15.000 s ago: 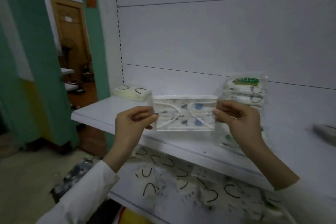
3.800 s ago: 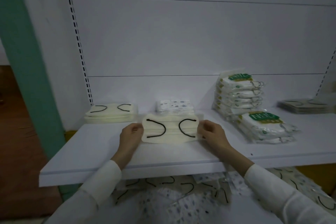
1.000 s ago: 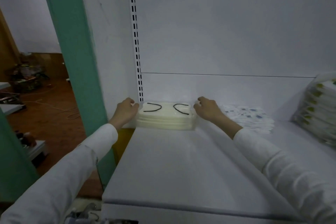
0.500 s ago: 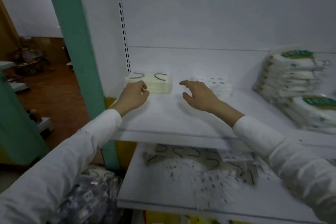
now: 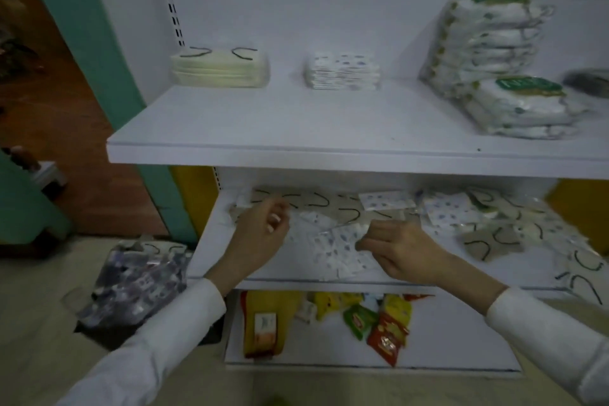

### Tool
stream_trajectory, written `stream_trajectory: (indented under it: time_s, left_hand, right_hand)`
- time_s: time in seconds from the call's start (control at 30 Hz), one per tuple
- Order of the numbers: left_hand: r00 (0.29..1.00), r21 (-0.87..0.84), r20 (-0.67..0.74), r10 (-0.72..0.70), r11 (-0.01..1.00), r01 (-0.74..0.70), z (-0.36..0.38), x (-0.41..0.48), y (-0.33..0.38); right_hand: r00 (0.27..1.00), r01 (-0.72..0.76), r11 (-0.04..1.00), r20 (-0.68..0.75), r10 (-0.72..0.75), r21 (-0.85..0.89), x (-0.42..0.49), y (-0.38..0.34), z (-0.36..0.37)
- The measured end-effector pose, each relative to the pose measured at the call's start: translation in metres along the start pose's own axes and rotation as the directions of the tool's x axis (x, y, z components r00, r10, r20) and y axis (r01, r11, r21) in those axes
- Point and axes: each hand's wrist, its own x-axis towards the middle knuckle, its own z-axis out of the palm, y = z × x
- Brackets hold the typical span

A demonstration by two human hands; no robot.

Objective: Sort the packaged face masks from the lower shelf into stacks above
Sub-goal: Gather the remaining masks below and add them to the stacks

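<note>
- Now the step in hand looks like picking the next packet: both hands are down at the lower shelf (image 5: 211,250), over its left half, among the loose masks (image 5: 494,224) strewn from there to the right edge
- The right hand (image 5: 400,249) has curled fingers that seem to pinch the near corner of a blue-dotted packet (image 5: 336,249); the left hand (image 5: 260,234) is curled just beside that packet's left side, and blur hides whether it grips anything
- The next move, as a judgement, calls for lifting that thin, slippery packet clear of its neighbours and carrying it up to the dotted stack (image 5: 342,72) at the back middle of the upper shelf (image 5: 296,128)
- That shelf also carries a cream stack (image 5: 219,67) with black loops at its back left corner, and green-labelled packs (image 5: 487,39) piled toward the right edge
- The bottom shelf (image 5: 461,339) holds bright snack packets (image 5: 389,330); a plastic bag (image 5: 135,277) on the floor holds more packets, too blurred to name
</note>
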Motion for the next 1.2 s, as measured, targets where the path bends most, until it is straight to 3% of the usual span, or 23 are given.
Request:
stream_trajectory:
  time_s: [0.1,0.17,0.23,0.37,0.43,0.6,0.7,0.8,0.93,1.0,1.07,1.13,1.2]
  left_hand:
    - [0.978,0.054,0.088,-0.189,0.981,0.184,0.032,-0.016,-0.055]
    - [0.946,0.111,0.139,-0.294,0.953,0.281,0.052,-0.027,-0.091]
    - [0.916,0.151,0.16,-0.368,0.926,0.346,0.07,-0.037,-0.122]
    - [0.88,0.162,0.179,-0.439,0.896,0.414,0.1,-0.045,-0.165]
    - [0.874,0.166,0.182,-0.45,0.891,0.423,0.107,-0.045,-0.175]
    - [0.897,0.177,0.182,-0.404,0.91,0.374,0.123,-0.029,-0.197]
    - [0.907,0.158,0.203,-0.368,0.927,0.34,0.135,-0.014,-0.204]
    - [0.923,0.139,0.221,-0.316,0.946,0.291,0.149,-0.003,-0.207]
    - [0.913,0.092,0.234,-0.333,0.943,0.321,0.166,0.001,-0.207]
    - [0.913,0.069,0.225,-0.34,0.94,0.333,0.173,-0.001,-0.204]
    - [0.918,0.046,0.239,-0.318,0.948,0.316,0.178,-0.005,-0.2]
    - [0.917,0.031,0.249,-0.311,0.949,0.313,0.182,-0.006,-0.2]
    - [0.91,0.036,0.254,-0.329,0.943,0.331,0.184,-0.003,-0.201]
  right_hand:
    - [0.94,-0.333,0.938,0.107,0.323,0.096,-0.036,0.026,0.055]
    - [0.794,-0.607,0.782,0.159,0.587,0.142,-0.052,0.04,0.091]
    - [0.613,-0.789,0.597,0.245,0.751,0.144,-0.06,0.053,0.124]
    - [0.337,-0.931,0.365,0.461,0.821,0.031,-0.054,0.08,0.178]
    - [0.256,-0.954,0.3,0.496,0.83,-0.011,-0.049,0.094,0.193]
    - [0.172,-0.975,0.213,0.393,0.903,-0.062,-0.031,0.109,0.214]
    - [0.082,-0.984,0.138,0.395,0.915,-0.114,-0.021,0.104,0.235]
    - [0.036,-0.982,0.103,0.372,0.928,-0.16,-0.015,0.099,0.253]
    - [-0.037,-0.995,0.002,0.394,0.918,-0.099,-0.017,0.101,0.258]
    - [-0.033,-0.997,-0.005,0.394,0.918,-0.072,-0.019,0.103,0.258]
    - [-0.013,-0.993,-0.058,0.39,0.921,0.105,-0.02,0.103,0.258]
    - [0.028,-0.95,-0.099,0.4,0.916,0.295,-0.017,0.1,0.257]
    - [0.089,-0.933,-0.068,0.411,0.907,0.353,-0.01,0.089,0.256]
